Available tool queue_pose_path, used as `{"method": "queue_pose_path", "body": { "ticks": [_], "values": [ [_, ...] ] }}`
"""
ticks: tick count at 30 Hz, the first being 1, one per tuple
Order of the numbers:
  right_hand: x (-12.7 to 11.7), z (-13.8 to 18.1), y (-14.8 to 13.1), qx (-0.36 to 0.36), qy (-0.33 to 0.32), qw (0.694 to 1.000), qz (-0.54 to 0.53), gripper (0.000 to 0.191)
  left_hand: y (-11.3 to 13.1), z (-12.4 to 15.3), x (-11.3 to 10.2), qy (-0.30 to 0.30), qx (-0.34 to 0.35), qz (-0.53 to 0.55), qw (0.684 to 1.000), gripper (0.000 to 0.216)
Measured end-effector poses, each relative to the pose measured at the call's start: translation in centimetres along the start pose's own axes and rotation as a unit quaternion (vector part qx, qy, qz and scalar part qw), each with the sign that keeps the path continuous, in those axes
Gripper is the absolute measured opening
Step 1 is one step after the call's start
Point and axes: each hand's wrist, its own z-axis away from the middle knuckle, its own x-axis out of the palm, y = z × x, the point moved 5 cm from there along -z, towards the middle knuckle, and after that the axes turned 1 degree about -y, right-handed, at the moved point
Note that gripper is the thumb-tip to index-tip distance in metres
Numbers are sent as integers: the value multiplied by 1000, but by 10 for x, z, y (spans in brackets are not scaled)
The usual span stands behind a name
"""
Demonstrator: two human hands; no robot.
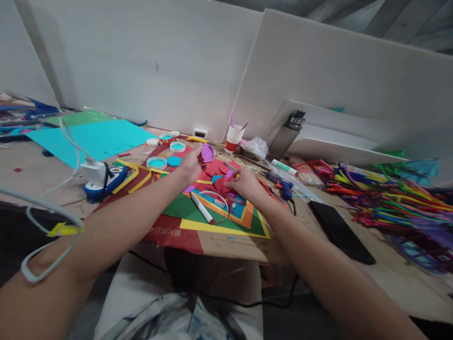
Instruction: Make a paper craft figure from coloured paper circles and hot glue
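Observation:
My left hand is closed on the edge of a round purple piece, cup-like in outline, held above the red paper. My right hand is closed, with thumb and fingers together by a small purple scrap; its exact grip is too small to make out. Red paper pieces and a blue disc lie between the hands. Below them, a white marker with a red end rests on layered coloured sheets, beside a thin white ring.
Left are shallow round tubs, a boat-shaped power strip with a white cable, and a turquoise sheet. Paper cups stand behind. Right lie a glue gun, black phone and colourful pipe cleaners. White boards stand behind.

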Motion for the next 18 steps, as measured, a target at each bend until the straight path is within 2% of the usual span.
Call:
{"method": "queue_pose_path", "body": {
  "ticks": [4,8,12,18],
  "values": [
    [-8,2,0,24,-28,987,-157,21,-4,-1,-1,-14,-5,-22,1000,36],
    [-18,8,-11,-18,-35,958,-284,18,-8,-1,-1,-22,-11,-34,999,37],
    [-26,13,-24,-56,-12,939,-338,21,-12,3,7,-59,-29,-32,997,39],
    [-25,13,-37,-86,8,915,-395,27,-17,18,21,-91,-70,-26,993,36]
  ]
}}
